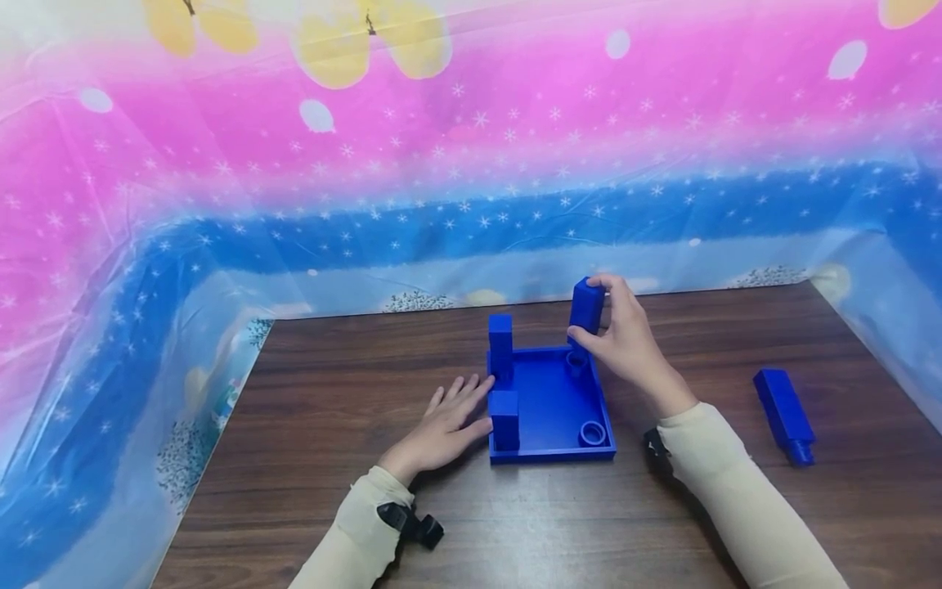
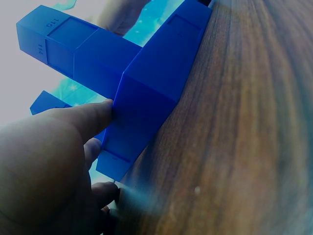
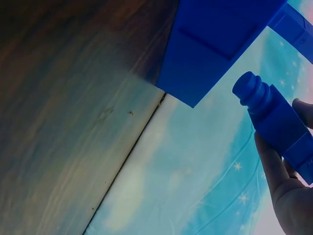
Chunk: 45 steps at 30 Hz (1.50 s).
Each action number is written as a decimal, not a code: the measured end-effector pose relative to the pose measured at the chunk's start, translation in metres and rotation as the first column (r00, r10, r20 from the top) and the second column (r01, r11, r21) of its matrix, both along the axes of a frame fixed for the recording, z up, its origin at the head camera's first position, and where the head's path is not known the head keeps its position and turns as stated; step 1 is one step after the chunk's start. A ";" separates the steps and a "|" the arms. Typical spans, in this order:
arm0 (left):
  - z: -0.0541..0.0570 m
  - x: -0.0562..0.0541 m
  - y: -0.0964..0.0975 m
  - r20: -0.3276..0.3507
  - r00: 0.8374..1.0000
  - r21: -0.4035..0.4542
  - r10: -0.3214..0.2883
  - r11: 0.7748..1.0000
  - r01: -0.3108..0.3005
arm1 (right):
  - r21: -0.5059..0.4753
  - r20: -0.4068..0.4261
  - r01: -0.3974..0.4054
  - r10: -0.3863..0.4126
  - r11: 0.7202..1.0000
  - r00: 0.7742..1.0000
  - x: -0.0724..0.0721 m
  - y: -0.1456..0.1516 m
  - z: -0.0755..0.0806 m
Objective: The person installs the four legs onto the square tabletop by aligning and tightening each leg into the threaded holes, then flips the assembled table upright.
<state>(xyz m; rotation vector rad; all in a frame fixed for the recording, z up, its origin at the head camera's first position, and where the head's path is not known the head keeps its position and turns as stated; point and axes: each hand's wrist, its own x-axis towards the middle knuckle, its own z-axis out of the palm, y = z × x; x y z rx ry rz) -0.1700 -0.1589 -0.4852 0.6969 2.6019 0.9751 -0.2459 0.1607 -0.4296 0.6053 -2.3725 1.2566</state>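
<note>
A square blue tray (image 1: 553, 401) with a low rim lies on the table. Two blue square posts stand in its left corners, the far post (image 1: 500, 339) and the near post (image 1: 505, 419). My left hand (image 1: 449, 424) lies against the tray's left side, fingers extended and thumb by the near post. My right hand (image 1: 625, 335) pinches a blue post (image 3: 279, 120) between thumb and fingers. Its threaded end points down, over the round socket (image 1: 576, 363) in the far right corner. Another threaded socket (image 1: 592, 434) shows in the near right corner.
One more blue post (image 1: 786, 415) lies on its side at the right of the wooden table (image 1: 316, 409), threaded end toward me. A patterned pink and blue cloth (image 1: 471, 180) hangs behind the table's far edge. Black straps with small devices sit on both wrists.
</note>
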 end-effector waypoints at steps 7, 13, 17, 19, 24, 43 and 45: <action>0.001 0.000 0.000 0.000 1.000 0.004 -0.002 1.000 0.002 | 0.035 -0.001 0.029 -0.029 0.999 1.000 0.000 -0.004 0.000; 0.003 0.000 0.001 0.002 1.000 0.006 -0.005 1.000 0.005 | 0.066 -0.015 0.053 -0.052 0.996 0.999 0.000 -0.005 -0.001; 0.003 0.000 0.001 0.002 1.000 0.002 -0.004 1.000 0.004 | 0.073 0.014 0.058 -0.059 0.996 0.998 0.000 -0.006 -0.001; 0.003 0.000 0.000 -0.001 1.000 -0.002 -0.003 1.000 0.003 | 0.078 0.039 0.056 -0.059 0.995 0.997 -0.001 -0.006 -0.002; 0.003 0.000 0.000 -0.003 1.000 -0.002 -0.001 1.000 0.001 | 0.088 0.085 0.042 -0.049 0.995 0.995 -0.001 -0.006 -0.002; 0.000 0.000 0.000 0.005 1.000 0.006 -0.002 1.000 0.002 | 0.119 0.146 0.069 -0.086 0.991 0.986 0.003 -0.009 -0.002; 0.000 0.000 0.000 0.007 1.000 0.007 -0.004 1.000 0.004 | 0.127 0.157 0.047 -0.067 0.991 0.985 0.003 -0.007 -0.001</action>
